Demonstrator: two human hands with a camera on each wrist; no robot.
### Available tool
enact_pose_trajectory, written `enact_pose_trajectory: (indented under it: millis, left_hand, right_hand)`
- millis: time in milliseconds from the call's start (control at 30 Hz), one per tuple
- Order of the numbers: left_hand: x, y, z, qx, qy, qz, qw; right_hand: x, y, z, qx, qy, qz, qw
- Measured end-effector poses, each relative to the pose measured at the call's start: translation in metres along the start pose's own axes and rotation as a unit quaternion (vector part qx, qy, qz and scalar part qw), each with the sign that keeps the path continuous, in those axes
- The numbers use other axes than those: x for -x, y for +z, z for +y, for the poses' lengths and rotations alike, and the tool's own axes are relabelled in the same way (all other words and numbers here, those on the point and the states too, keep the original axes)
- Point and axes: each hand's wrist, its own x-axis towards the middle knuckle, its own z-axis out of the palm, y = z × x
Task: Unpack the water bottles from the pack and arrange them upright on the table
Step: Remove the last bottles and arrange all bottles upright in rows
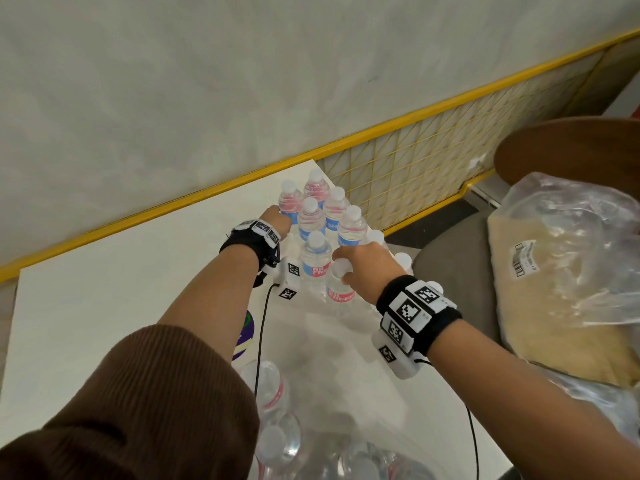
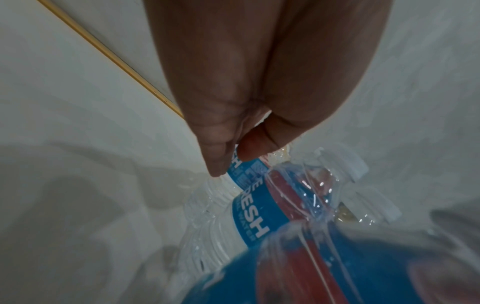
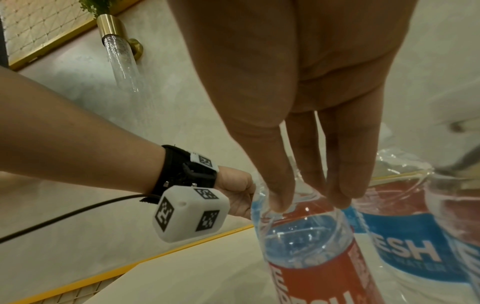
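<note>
1. The far bottle [image 1: 290,202] was gripped at its label by the left hand [image 1: 275,220]; fingers [image 2: 249,150] curled (upright on the worktop [image 1: 104,289]).
2. The near bottle [image 1: 337,287] was pinched below its cap by the right hand [image 1: 367,268]; fingers [image 3: 275,185] closed round it, beside the standing cluster.

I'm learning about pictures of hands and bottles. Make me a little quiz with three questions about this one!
1. True or false: the right hand holds a bottle near its cap.
2. Which is the left hand doing? A) resting flat on the table B) holding a bottle at the far left of the standing group C) pulling the plastic bag
3. Fill in: the bottles standing at the far end of the table have caps of the colour ____.

Key
1. True: its fingers pinch the top of the red-labelled bottle.
2. B
3. white
</note>
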Motion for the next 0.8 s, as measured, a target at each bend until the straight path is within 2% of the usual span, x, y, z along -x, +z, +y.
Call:
enact_pose_trajectory:
  millis: [100,267,433,467,533,600,633,667,700,800]
  left_hand:
    - [-0.007,0.003,-0.001,0.045,-0.033,-0.012,0.998]
    - [-0.019,0.008,-0.005,0.045,-0.008,-0.038,0.998]
    - [-0.017,0.006,-0.007,0.113,-0.01,-0.011,0.993]
    - [-0.015,0.002,-0.008,0.093,-0.011,-0.015,0.995]
    - [-0.01,0.003,-0.01,-0.089,0.047,-0.039,0.994]
    - [0.002,-0.002,-0.003,-0.012,0.034,0.003,0.999]
    - [0.001,-0.004,-0.004,-0.031,0.056,0.037,0.997]
    - [0.005,-0.005,-0.004,-0.022,0.08,0.084,0.993]
    - [0.01,-0.008,0.0,0.002,0.112,0.102,0.988]
    - [0.035,-0.015,0.012,0.05,0.205,0.018,0.977]
  right_hand:
    - [-0.001,0.0,0.0,-0.003,0.0,-0.004,1.0]
    - [-0.002,0.003,0.001,-0.012,0.005,-0.006,1.0]
    - [-0.002,0.005,0.003,-0.017,0.006,0.001,1.0]
    - [-0.002,0.006,0.004,-0.016,0.006,0.002,1.0]
    - [-0.001,0.005,0.004,-0.014,0.003,0.001,1.0]
    - [-0.001,0.005,0.003,-0.01,-0.001,-0.002,1.0]
    - [-0.001,0.004,0.003,-0.006,-0.002,-0.005,1.0]
    - [-0.002,0.003,0.002,-0.004,0.0,-0.007,1.0]
    - [-0.002,0.002,0.002,-0.003,0.001,-0.004,1.0]
    - [-0.005,0.0,0.002,0.017,0.003,0.011,1.0]
